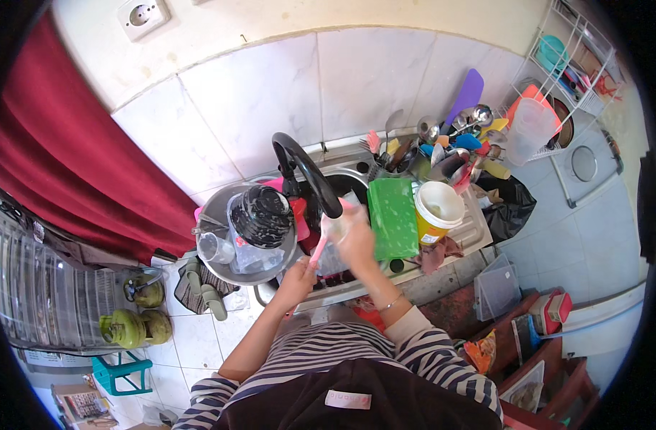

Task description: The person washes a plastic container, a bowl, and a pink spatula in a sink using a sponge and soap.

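Note:
My left hand (299,280) grips the handle of a pink-handled utensil (320,248) over the sink (355,176). Motion blurs my right hand (358,244), which is closed around the utensil's pale head just below the spout of a black faucet (310,171). Whether a sponge is inside that hand is hidden. Wet plastic and dark red items lie in the sink beneath my hands. Left of the sink, a grey basin (212,271) holds a stack of soapy black bowls (262,216), a clear cup (216,248) and clear plastic containers.
On the right, a soapy green plastic container (393,217) leans beside a yellow-and-white bucket (434,228). Behind them crowd utensil holders with ladles and spatulas (464,99). A black plastic bag (508,215) sits by the drainboard (476,228). Green gas cylinders (128,328) and sandals (214,302) are on the floor.

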{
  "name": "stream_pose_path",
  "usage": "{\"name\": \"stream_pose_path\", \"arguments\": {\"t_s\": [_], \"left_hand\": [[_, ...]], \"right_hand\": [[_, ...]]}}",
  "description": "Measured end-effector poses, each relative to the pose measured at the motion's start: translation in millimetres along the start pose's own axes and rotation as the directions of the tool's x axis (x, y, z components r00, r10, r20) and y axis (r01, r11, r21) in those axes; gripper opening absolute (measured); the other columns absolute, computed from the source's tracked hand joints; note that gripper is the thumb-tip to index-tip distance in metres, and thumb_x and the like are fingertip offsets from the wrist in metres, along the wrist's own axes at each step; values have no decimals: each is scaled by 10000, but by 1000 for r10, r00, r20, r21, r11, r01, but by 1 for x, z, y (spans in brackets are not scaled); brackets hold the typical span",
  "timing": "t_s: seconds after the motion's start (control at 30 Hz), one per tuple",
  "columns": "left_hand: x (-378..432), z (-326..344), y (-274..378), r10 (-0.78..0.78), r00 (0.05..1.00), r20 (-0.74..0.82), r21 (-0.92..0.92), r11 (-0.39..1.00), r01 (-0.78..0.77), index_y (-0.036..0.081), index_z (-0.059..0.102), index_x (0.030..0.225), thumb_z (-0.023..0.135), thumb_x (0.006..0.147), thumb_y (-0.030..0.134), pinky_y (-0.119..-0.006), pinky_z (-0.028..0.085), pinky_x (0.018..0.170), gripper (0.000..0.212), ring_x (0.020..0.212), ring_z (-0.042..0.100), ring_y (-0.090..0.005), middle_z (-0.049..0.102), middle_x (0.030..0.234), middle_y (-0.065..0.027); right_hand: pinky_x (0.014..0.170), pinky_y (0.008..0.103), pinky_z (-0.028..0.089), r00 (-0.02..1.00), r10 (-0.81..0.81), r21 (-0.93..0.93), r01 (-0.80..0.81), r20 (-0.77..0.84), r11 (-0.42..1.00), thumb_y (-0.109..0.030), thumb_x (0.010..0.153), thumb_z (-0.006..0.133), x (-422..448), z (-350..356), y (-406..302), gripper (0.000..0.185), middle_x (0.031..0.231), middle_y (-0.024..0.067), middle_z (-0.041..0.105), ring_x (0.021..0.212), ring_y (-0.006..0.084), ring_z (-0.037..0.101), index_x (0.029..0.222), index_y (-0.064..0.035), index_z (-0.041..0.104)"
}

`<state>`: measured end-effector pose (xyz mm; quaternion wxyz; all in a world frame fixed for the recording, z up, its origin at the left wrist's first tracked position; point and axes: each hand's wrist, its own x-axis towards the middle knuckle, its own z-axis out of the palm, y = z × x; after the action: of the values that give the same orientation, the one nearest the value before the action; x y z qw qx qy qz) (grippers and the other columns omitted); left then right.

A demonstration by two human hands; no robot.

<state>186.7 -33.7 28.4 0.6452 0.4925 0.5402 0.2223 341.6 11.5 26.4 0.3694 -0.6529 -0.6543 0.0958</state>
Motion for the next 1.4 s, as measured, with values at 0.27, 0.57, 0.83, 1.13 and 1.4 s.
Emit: {"name": "stream_pose_path", "arguments": {"t_s": [0.27,0.57,0.83,1.13,1.4], "left_hand": [[0,10,-13,194,981,-21,339,924,-176,-4,455,811,344,882,232,-327,370,498,271,492,455,-189,454,537,-94],[-7,4,-15,-8,1000,24,-102,995,11,61,418,799,336,892,289,-213,274,351,259,392,330,-59,378,524,18],[-15,2,-5,-39,995,87,-286,956,63,100,379,797,327,894,329,-189,212,312,254,366,260,-34,291,508,56],[-13,3,-11,16,996,87,-224,975,3,99,369,773,321,898,301,-185,213,315,242,365,265,-29,312,505,54],[-12,-1,-12,75,996,47,-73,995,-71,105,365,738,307,903,282,-181,214,311,249,358,272,-24,329,512,59]], "right_hand": [[514,371,430,969,-63,22,70,-241,997,-212,635,635,18,19,19,234,767,68,510,633,250,548,827,-126,532],[624,420,390,964,-245,165,259,-103,952,-162,614,620,-17,20,-1,204,741,127,516,716,330,487,768,-50,547],[641,395,349,932,-52,271,158,-359,950,-124,597,635,-1,36,13,220,754,107,508,735,308,467,782,-72,527],[685,415,310,921,127,54,-116,-368,992,-179,605,624,37,32,26,247,766,72,497,787,278,441,838,-125,563],[657,403,322,945,-45,150,98,-323,984,-242,556,671,19,23,-10,262,715,43,469,759,264,443,770,-146,557]]}}
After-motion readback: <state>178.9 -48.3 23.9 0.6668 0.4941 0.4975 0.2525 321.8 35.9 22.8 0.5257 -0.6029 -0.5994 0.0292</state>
